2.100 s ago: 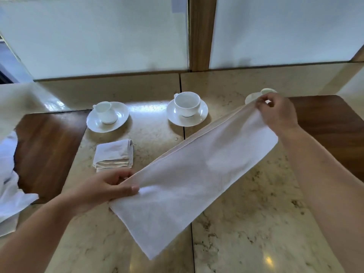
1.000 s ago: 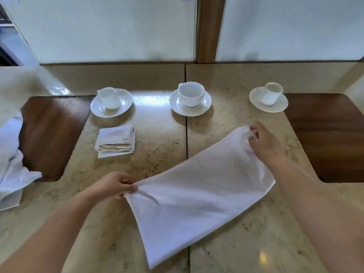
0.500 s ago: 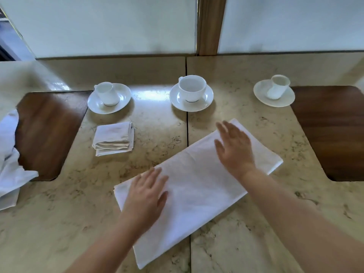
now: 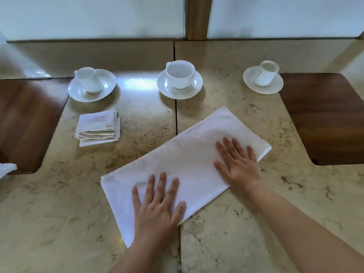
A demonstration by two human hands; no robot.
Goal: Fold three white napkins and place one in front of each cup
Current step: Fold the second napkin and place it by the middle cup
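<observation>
A long white napkin (image 4: 183, 158), folded in half, lies flat and diagonal on the marble table in front of me. My left hand (image 4: 157, 205) presses flat on its near left part, fingers spread. My right hand (image 4: 238, 162) lies flat on its far right part. Three white cups on saucers stand in a row at the back: left cup (image 4: 88, 80), middle cup (image 4: 180, 73), right cup (image 4: 266, 73). A small folded napkin (image 4: 98, 128) rests in front of the left cup.
Dark wooden insets sit in the table at left (image 4: 25, 123) and right (image 4: 327, 117). A corner of loose white cloth (image 4: 6, 169) shows at the left edge. A wall with a wooden post (image 4: 198, 16) rises behind the cups.
The napkin was held stretched in the air by both hands, then lowered onto the table. Both hands let go of its ends and now lie flat on it, sliding outward.
</observation>
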